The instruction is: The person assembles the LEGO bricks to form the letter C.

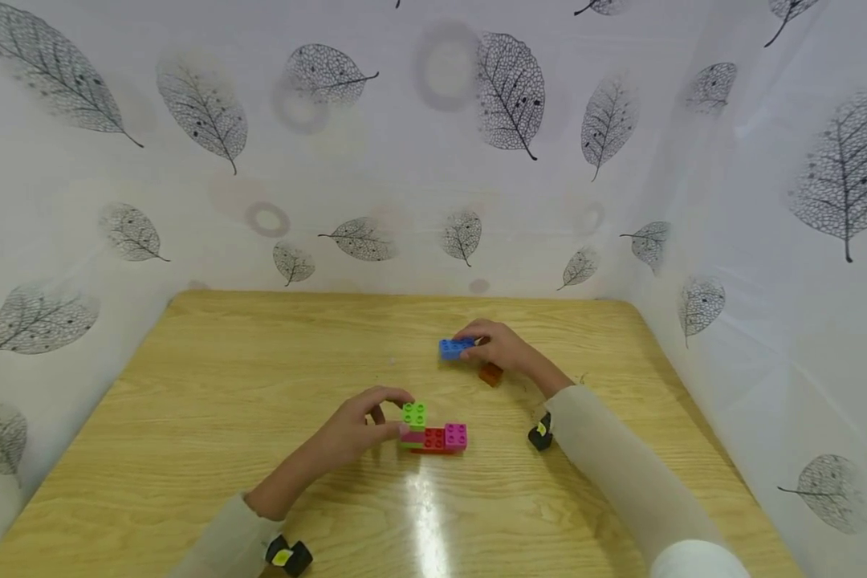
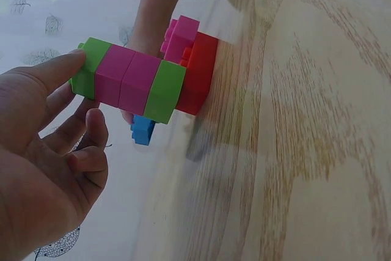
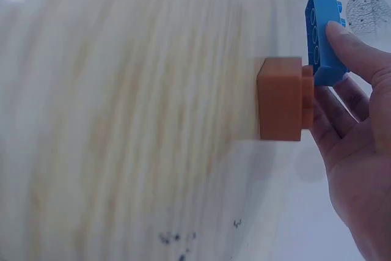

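Observation:
My left hand (image 1: 347, 429) pinches the top light-green toy brick (image 1: 415, 414) of a stack. In the left wrist view, magenta bricks (image 2: 128, 77) sit beneath it, above another green brick (image 2: 165, 93). A red brick (image 2: 203, 68) joins the stack at its base, with a pink brick (image 1: 456, 435) on the red one's other end. Farther back, my right hand (image 1: 504, 347) holds a blue brick (image 1: 449, 349) between thumb and fingers. The right wrist view shows the blue brick's hollow underside. Close by, an orange-brown brick (image 3: 280, 99) stands on the table.
The wooden table (image 1: 260, 345) has pale, leaf-printed sheeting (image 1: 405, 177) behind it and at its sides. Black devices with yellow marks (image 1: 541, 432) are strapped at both wrists. Small dark marks (image 3: 177, 236) show on the tabletop near the right hand.

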The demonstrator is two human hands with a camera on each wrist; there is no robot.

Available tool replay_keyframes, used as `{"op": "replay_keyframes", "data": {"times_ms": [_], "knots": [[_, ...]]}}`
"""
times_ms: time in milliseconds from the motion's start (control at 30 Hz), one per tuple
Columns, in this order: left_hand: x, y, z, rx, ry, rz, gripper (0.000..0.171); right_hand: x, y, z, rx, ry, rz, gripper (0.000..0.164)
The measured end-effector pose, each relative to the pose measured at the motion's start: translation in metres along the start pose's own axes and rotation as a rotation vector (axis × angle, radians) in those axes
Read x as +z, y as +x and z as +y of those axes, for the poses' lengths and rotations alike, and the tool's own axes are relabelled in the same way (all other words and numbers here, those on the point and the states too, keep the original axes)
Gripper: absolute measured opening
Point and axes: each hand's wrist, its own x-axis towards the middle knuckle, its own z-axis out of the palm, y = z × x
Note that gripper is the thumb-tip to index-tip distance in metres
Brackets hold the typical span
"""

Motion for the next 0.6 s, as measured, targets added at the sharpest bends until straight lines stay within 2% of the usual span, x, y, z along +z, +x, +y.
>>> {"op": "replay_keyframes", "data": {"times_ms": [400, 600], "knots": [[0.000, -0.001, 0.001, -0.001, 0.002, -0.001, 0.042, 0.015, -0.018, -0.026, -0.060, 0.093, 0.062, 0.028], [0.001, -0.001, 0.000, -0.001, 0.006, 0.005, 0.041, 0.019, -0.028, -0.035, -0.067, 0.071, 0.089, 0.026]]}}
